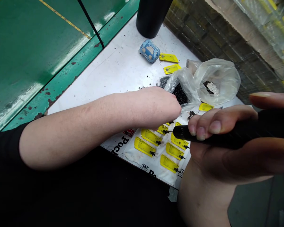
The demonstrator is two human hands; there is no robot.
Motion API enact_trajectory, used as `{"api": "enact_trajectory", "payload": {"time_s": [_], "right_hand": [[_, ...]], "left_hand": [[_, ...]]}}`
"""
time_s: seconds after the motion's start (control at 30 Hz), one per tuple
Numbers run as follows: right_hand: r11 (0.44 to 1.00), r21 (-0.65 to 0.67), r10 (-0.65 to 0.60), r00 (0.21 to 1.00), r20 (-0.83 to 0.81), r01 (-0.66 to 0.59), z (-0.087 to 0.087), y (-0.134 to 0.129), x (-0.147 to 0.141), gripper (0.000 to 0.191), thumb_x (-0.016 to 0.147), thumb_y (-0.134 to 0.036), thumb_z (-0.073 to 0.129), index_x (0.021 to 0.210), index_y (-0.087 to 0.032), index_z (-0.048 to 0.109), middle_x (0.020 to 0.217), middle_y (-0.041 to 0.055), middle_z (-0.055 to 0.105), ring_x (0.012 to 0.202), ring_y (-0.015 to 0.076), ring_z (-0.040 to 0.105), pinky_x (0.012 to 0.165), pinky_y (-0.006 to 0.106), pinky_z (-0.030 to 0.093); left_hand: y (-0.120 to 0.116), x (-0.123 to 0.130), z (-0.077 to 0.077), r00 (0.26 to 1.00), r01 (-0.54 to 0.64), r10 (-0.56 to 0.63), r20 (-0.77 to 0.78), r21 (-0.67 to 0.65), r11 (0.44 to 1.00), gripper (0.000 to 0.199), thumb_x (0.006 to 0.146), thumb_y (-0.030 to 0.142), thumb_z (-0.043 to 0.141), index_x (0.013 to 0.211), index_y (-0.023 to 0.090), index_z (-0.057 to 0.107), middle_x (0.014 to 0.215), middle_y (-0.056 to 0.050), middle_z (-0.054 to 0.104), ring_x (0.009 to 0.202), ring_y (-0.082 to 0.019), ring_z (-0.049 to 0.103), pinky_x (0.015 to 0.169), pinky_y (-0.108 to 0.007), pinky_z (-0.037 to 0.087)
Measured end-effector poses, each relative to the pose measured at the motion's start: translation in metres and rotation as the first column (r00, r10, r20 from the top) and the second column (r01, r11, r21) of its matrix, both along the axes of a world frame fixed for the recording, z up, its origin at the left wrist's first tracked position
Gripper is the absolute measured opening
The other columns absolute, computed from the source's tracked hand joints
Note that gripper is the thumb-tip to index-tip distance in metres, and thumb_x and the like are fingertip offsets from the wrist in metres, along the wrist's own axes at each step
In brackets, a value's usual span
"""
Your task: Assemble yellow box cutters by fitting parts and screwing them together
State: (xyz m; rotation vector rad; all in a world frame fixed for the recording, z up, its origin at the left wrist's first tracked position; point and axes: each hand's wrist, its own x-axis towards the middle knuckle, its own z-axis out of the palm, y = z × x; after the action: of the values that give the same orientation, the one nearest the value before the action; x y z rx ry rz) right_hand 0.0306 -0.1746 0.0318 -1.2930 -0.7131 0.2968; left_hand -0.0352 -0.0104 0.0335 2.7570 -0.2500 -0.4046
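My right hand (217,132) is wrapped round a black screwdriver (241,130) with a thick handle, which may be powered. Its thin bit points left, at the black fitting on the end of a yellow plastic piece (162,129). Over that piece lies my left hand (161,104), back upward, its fingers hidden beneath. Whether it grips anything is hidden too. Several more yellow pieces (145,147) lie in rows below on a printed white sheet (137,157), small black parts at their ends. A clear plastic bag (186,85) of tiny black parts (180,94) lies just beyond my left hand.
Behind are a black cylinder (152,19), a blue patterned case (149,51) and two loose yellow pieces (169,57). Another open clear bag (229,78) stands at the right. Stacked clear-wrapped packs (215,37) line the back right; a green surface (38,37) borders the left.
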Motion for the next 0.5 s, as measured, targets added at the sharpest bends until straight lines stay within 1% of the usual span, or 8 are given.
{"api": "enact_trajectory", "payload": {"time_s": [0.07,0.17,0.27,0.37,0.5], "right_hand": [[0.999,0.042,0.003,0.995,0.100,-0.007,0.000,0.000,-0.001,0.043,0.078,-0.062,0.090,0.110,-0.035,0.083,0.063,-0.0053,0.050,0.045,0.0150,0.046,0.043,0.034,0.047],[0.999,-0.035,-0.020,0.992,0.126,0.025,0.002,-0.001,-0.006,0.036,0.086,-0.061,0.087,0.112,-0.037,0.082,0.067,-0.0038,0.050,0.049,0.0169,0.048,0.046,0.036,0.050],[0.993,-0.106,-0.044,0.987,0.155,0.061,0.003,-0.002,-0.010,0.034,0.091,-0.062,0.082,0.115,-0.038,0.080,0.070,-0.0019,0.049,0.051,0.0188,0.049,0.049,0.038,0.050],[0.987,-0.129,-0.066,0.980,0.185,0.091,0.003,0.000,-0.013,0.037,0.091,-0.067,0.079,0.115,-0.039,0.079,0.069,-0.0017,0.047,0.050,0.0190,0.047,0.048,0.038,0.049],[0.987,-0.124,-0.085,0.985,0.152,0.104,0.002,-0.002,-0.013,0.036,0.087,-0.066,0.084,0.111,-0.039,0.080,0.068,-0.0022,0.047,0.050,0.0183,0.047,0.049,0.037,0.051]], "left_hand": [[0.000,0.000,0.001,1.000,0.008,-0.008,-0.003,0.014,1.000,0.024,0.082,0.018,0.081,0.104,0.024,0.088,0.098,-0.008,0.081,0.085,-0.028,0.071,0.076,-0.037,0.048],[-0.001,0.000,0.001,1.000,0.005,-0.004,-0.013,0.041,0.999,0.027,0.082,0.016,0.080,0.106,0.024,0.088,0.099,-0.008,0.081,0.087,-0.027,0.072,0.077,-0.036,0.048],[-0.001,0.000,-0.001,1.000,-0.013,0.013,-0.014,0.024,1.000,0.030,0.081,0.014,0.078,0.107,0.025,0.089,0.099,-0.008,0.081,0.090,-0.027,0.072,0.083,-0.036,0.048],[-0.001,0.000,-0.002,1.000,-0.019,0.019,-0.013,0.011,1.000,0.029,0.082,0.015,0.077,0.106,0.026,0.089,0.100,-0.008,0.081,0.091,-0.026,0.072,0.084,-0.037,0.048],[-0.001,0.000,0.001,1.000,-0.015,0.016,-0.024,0.042,0.999,0.025,0.082,0.016,0.079,0.104,0.026,0.088,0.096,-0.007,0.080,0.088,-0.026,0.072,0.077,-0.035,0.048]]}}
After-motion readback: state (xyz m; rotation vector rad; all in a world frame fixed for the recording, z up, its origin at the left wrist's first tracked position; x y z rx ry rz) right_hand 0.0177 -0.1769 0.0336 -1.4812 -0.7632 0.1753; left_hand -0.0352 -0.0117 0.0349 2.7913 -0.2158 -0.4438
